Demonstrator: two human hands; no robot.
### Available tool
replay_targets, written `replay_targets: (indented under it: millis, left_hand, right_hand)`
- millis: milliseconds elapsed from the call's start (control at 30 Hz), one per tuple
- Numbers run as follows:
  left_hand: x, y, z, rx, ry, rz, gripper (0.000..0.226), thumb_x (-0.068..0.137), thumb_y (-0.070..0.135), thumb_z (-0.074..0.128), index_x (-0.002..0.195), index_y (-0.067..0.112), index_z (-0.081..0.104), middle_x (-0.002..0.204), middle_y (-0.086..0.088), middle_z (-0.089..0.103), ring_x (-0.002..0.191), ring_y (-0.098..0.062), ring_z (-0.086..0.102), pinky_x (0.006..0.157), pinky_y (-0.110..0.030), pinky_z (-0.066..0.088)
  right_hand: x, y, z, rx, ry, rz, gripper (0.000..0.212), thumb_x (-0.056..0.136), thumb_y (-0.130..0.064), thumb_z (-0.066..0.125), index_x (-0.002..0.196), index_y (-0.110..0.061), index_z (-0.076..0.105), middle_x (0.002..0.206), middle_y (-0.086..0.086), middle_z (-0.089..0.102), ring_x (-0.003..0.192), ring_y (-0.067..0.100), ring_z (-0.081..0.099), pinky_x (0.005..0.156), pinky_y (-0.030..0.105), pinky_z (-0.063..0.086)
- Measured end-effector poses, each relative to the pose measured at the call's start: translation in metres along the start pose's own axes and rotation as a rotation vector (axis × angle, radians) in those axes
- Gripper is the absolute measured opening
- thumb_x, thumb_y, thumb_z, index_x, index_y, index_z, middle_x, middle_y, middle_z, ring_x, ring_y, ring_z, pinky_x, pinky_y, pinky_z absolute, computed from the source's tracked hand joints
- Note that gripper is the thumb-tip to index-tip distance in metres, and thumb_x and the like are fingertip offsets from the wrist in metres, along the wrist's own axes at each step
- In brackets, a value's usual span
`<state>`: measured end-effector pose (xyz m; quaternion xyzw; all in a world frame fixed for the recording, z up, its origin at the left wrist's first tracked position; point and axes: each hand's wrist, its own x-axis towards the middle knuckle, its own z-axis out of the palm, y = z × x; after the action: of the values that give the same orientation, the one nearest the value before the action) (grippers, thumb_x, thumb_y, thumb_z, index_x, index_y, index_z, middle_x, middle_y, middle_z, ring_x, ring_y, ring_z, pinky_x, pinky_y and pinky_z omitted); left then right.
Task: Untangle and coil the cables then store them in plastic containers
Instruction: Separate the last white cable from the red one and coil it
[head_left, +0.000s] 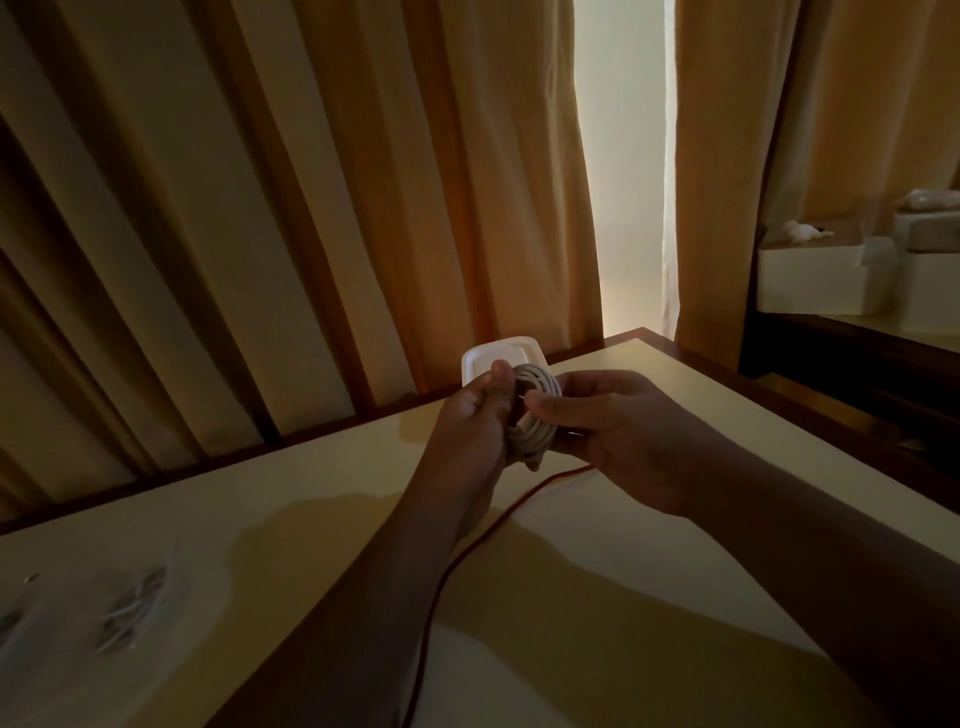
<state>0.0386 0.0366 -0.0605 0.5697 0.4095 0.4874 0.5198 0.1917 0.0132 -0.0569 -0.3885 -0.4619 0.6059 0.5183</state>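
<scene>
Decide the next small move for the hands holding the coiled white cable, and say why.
Probably move the white coil toward the white container just behind it: the coil looks fully wound, and left hand and right hand both grip it.

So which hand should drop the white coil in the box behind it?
Probably the left hand: it grips the white coil around its side, and the white container sits just behind it. The right hand only pinches the coil's front.

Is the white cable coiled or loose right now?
Coiled. The white cable sits in stacked round loops, gripped between the left hand and right hand.
</scene>
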Motion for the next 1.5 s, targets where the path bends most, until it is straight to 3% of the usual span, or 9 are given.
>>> replay_targets:
  millis: [267, 333, 433, 667, 800, 900, 1100, 1300, 1500]
  left_hand:
    - [0.001, -0.004, 0.001, 0.035, 0.02, -0.047, 0.044, 0.103, 0.051, 0.045, 0.132, 0.021, 0.058, 0.118, -0.011, 0.071, 0.092, -0.023, 0.072, 0.058, -0.03, 0.054]
    - [0.002, -0.004, 0.002, 0.039, 0.03, -0.056, 0.036, 0.104, 0.05, 0.044, 0.123, 0.023, 0.061, 0.112, -0.009, 0.072, 0.086, -0.021, 0.073, 0.056, -0.031, 0.054]
    - [0.001, -0.001, 0.002, 0.008, 0.012, -0.05, 0.025, 0.104, 0.049, 0.045, 0.105, 0.03, 0.061, 0.101, -0.006, 0.074, 0.075, -0.015, 0.075, 0.056, -0.033, 0.055]
    - [-0.003, 0.001, 0.002, -0.081, 0.006, -0.02, 0.043, 0.099, 0.05, 0.05, 0.123, 0.018, 0.064, 0.111, -0.012, 0.075, 0.09, -0.023, 0.075, 0.057, -0.033, 0.055]
    - [-0.004, 0.001, -0.001, -0.084, -0.013, 0.077, 0.037, 0.103, 0.046, 0.047, 0.127, 0.023, 0.063, 0.115, -0.014, 0.071, 0.089, -0.021, 0.072, 0.057, -0.032, 0.054]
    - [-0.006, 0.002, 0.001, -0.036, 0.006, 0.176, 0.029, 0.093, 0.055, 0.051, 0.118, 0.043, 0.057, 0.119, -0.006, 0.067, 0.095, -0.025, 0.073, 0.062, -0.038, 0.056]
    - [-0.006, -0.006, -0.002, -0.019, -0.007, 0.239, 0.028, 0.094, 0.049, 0.055, 0.12, 0.038, 0.053, 0.125, -0.003, 0.068, 0.111, -0.03, 0.071, 0.072, -0.035, 0.059]
    - [-0.003, -0.01, -0.012, 0.069, -0.149, 0.224, 0.068, 0.077, 0.036, 0.088, 0.132, 0.038, 0.048, 0.129, 0.005, 0.067, 0.125, -0.022, 0.064, 0.097, -0.048, 0.057]
    - [-0.006, -0.011, -0.008, 0.048, -0.144, 0.23, 0.035, 0.095, 0.041, 0.056, 0.129, 0.035, 0.05, 0.119, 0.011, 0.069, 0.113, -0.013, 0.07, 0.088, -0.038, 0.061]
  right_hand:
    - [-0.004, 0.002, 0.002, -0.217, 0.096, -0.065, 0.05, 0.069, -0.034, 0.076, 0.112, -0.009, 0.069, 0.104, 0.007, 0.076, 0.098, 0.021, 0.075, 0.096, 0.042, 0.058]
    - [-0.004, 0.002, 0.004, -0.27, 0.098, -0.076, 0.052, 0.068, -0.037, 0.075, 0.112, -0.009, 0.068, 0.105, 0.007, 0.076, 0.098, 0.021, 0.075, 0.097, 0.042, 0.057]
    - [-0.003, 0.002, 0.004, -0.17, 0.047, -0.074, 0.05, 0.071, -0.03, 0.075, 0.115, -0.007, 0.066, 0.108, 0.01, 0.074, 0.104, 0.024, 0.073, 0.098, 0.042, 0.057]
    - [-0.008, -0.002, 0.003, 0.019, -0.097, -0.068, 0.043, 0.084, -0.02, 0.067, 0.123, -0.003, 0.062, 0.116, 0.019, 0.07, 0.108, 0.03, 0.069, 0.084, 0.034, 0.06]
    - [-0.007, 0.001, 0.004, 0.116, -0.124, -0.015, 0.051, 0.089, -0.03, 0.062, 0.132, -0.003, 0.058, 0.124, 0.023, 0.066, 0.118, 0.036, 0.064, 0.096, 0.039, 0.056]
    - [-0.005, 0.002, 0.004, 0.179, -0.073, 0.032, 0.044, 0.092, -0.026, 0.063, 0.131, -0.004, 0.06, 0.122, 0.02, 0.069, 0.116, 0.034, 0.065, 0.092, 0.035, 0.059]
    - [0.0, 0.003, -0.002, 0.187, 0.059, 0.009, 0.037, 0.092, -0.022, 0.067, 0.122, -0.001, 0.065, 0.114, 0.016, 0.073, 0.107, 0.028, 0.072, 0.083, 0.031, 0.06]
    - [-0.003, -0.001, -0.004, 0.091, 0.142, -0.05, 0.028, 0.096, -0.022, 0.063, 0.113, -0.001, 0.068, 0.102, 0.011, 0.077, 0.097, 0.021, 0.075, 0.086, 0.033, 0.06]
    - [-0.003, -0.001, -0.006, 0.056, 0.145, -0.045, 0.028, 0.095, -0.022, 0.063, 0.112, 0.0, 0.067, 0.104, 0.015, 0.075, 0.098, 0.026, 0.074, 0.092, 0.039, 0.059]
